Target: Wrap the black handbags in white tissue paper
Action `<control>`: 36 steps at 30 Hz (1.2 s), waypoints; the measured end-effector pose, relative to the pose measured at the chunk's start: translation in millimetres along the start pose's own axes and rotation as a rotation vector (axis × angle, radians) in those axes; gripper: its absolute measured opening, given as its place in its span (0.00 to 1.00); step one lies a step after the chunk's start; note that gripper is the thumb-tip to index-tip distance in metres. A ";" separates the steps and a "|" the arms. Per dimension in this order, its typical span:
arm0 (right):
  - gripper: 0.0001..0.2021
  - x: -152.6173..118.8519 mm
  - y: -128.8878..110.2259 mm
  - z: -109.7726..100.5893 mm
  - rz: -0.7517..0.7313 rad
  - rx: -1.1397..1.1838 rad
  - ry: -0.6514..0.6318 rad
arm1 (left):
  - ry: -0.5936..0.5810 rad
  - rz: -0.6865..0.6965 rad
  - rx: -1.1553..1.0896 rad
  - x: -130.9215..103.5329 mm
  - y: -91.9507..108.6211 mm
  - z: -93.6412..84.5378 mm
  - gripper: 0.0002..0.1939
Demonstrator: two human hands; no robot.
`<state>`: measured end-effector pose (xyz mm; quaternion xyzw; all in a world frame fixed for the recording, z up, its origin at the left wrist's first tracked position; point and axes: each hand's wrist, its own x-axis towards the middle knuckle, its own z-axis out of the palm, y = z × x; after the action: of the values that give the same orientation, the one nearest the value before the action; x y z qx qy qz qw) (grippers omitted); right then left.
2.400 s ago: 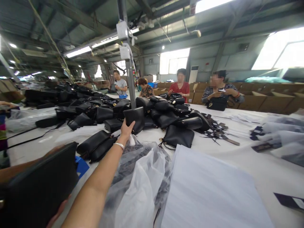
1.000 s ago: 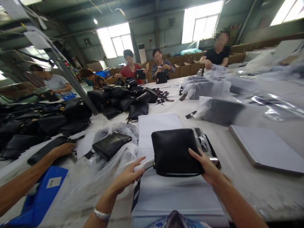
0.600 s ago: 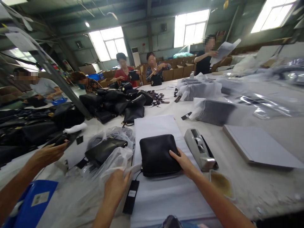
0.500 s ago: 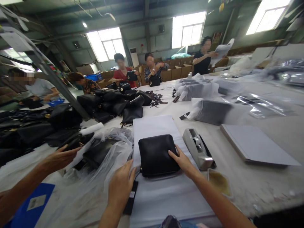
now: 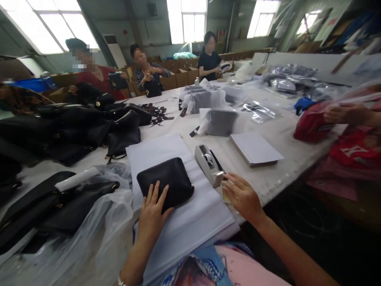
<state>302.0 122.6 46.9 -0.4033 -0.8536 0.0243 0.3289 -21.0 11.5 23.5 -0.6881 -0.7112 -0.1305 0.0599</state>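
Observation:
A black zipped pouch (image 5: 162, 178) lies flat on a stack of white paper (image 5: 190, 216). My left hand (image 5: 153, 210) rests on the pouch's near side, palm down with fingers spread. To the right of the paper stands a grey tape dispenser (image 5: 208, 165). My right hand (image 5: 242, 196) is at the dispenser's front end, its fingers stretched over a small dish (image 5: 226, 192) that is mostly covered. Whether its fingertips touch any tape cannot be made out.
Black bags (image 5: 80, 135) are piled at left, beside crumpled clear plastic (image 5: 104, 222). A stack of white card (image 5: 256, 147) and a paper-wrapped grey block (image 5: 222, 122) lie beyond the dispenser. Other people work across the table; another person's hands (image 5: 347, 113) hold red material at right.
The view has swung right. My right hand has left the pouch for the dispenser's front; my left hand has moved onto the pouch, which is now turned. A co-worker's arm at left is gone from view.

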 end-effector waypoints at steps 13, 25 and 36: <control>0.21 -49.5 35.7 18.6 0.042 -0.342 -0.366 | 0.057 -0.005 -0.043 -3.5 -2.4 5.4 0.40; 0.09 168.0 -34.2 66.3 -0.093 0.363 -0.145 | -0.011 -0.136 -0.064 -4.0 7.8 7.1 0.51; 0.31 292.8 -23.3 265.1 0.060 -0.102 -0.522 | 0.120 -0.033 0.118 -4.3 -7.3 38.6 0.42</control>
<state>-1.9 372.4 5.3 -0.4244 -0.8974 0.0942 0.0761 -24.5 17.6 -15.4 -0.6627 -0.7239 -0.1304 0.1410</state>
